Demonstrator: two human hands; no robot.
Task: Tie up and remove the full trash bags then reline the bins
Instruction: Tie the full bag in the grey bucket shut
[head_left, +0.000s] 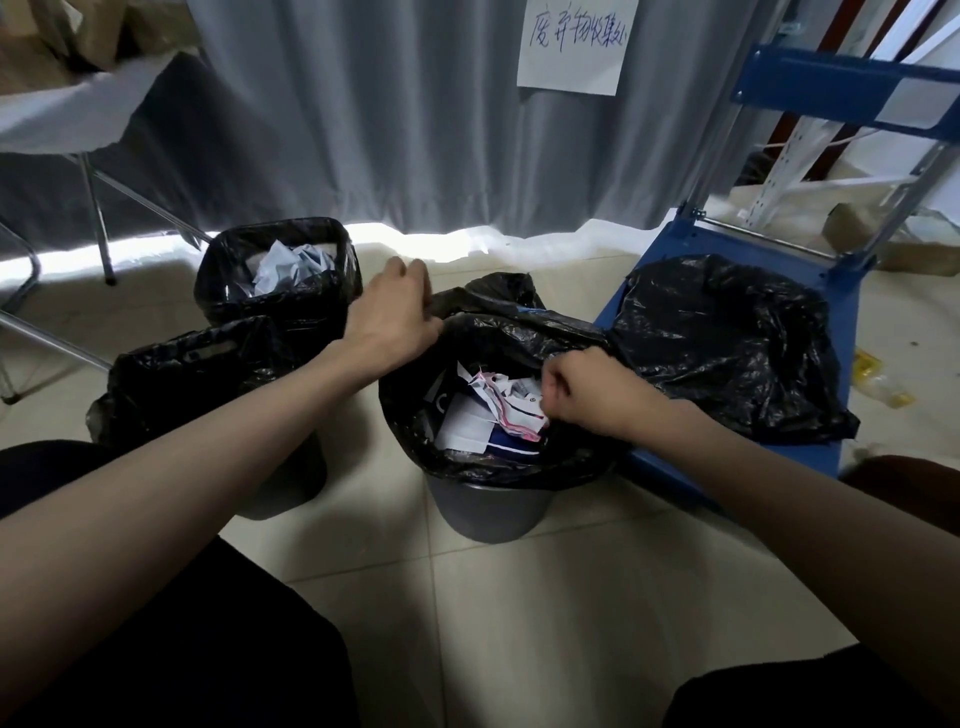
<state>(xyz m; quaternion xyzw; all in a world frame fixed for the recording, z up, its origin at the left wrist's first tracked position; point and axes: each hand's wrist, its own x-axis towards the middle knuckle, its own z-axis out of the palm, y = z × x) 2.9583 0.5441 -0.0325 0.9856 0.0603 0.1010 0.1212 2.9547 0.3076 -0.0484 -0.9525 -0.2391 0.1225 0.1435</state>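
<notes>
Pale floor tiles carry a paper-stuffed black bag, both hands, left hand and right hand, pinching its rim.

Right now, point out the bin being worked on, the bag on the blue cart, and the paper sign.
gray bin (488, 512): head view, bare front wall.
black bag (727, 338): head view, crumpled middle.
paper sign (574, 44): head view, handwritten center.

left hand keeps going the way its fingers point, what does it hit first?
Probably the raised back flap of the black bag in the middle bin; the left hand already sits beside it. Depth is unclear.
</notes>
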